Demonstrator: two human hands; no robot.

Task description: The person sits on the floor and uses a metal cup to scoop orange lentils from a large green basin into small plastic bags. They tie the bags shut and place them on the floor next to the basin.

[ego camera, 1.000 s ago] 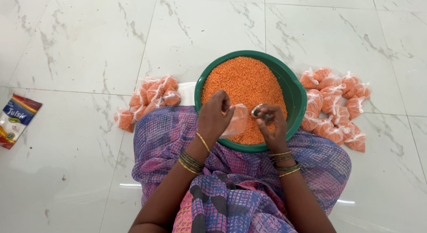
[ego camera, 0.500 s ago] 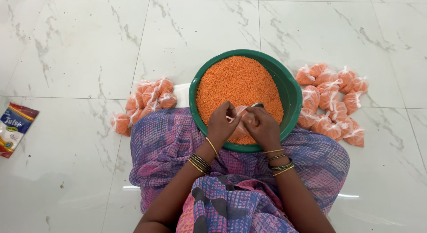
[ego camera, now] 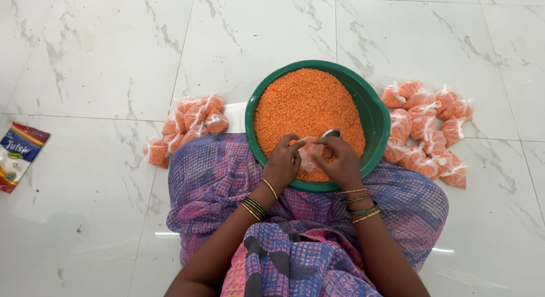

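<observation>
At the left edge of the white marble-patterned tile floor (ego camera: pixel 102 53) lies a flat printed plastic packet in red, blue and white (ego camera: pixel 19 156), well apart from everything else. Further right, just beside the person's left knee, sits a loose heap of small clear plastic pouches filled with orange lentils and knotted at the top (ego camera: pixel 187 124), some touching the purple and pink checked cloth (ego camera: pixel 227 178) that covers the lap. The left hand (ego camera: pixel 282 163), wrist ringed with gold and dark bangles, is curled with fingers bent inward, pinching one side of a small clear plastic bag partly filled with orange lentils (ego camera: pixel 311 158). That bag looks crumpled and whitish where the film bunches, and it is held between both hands over the near rim of the round green plastic basin (ego camera: pixel 377 112), which is heaped with split orange lentils (ego camera: pixel 306 104) and rests on the floor against the lap. The right hand (ego camera: pixel 340 163), also bangled, is closed round the other side of the bag, fingers folded over it; a small shiny metal piece (ego camera: pixel 332 133) shows just above its knuckles, too hidden to tell what it is. Toward the right edge of the floor lies a larger cluster of knotted lentil pouches (ego camera: pixel 431 129), touching one another, beside the basin.
</observation>
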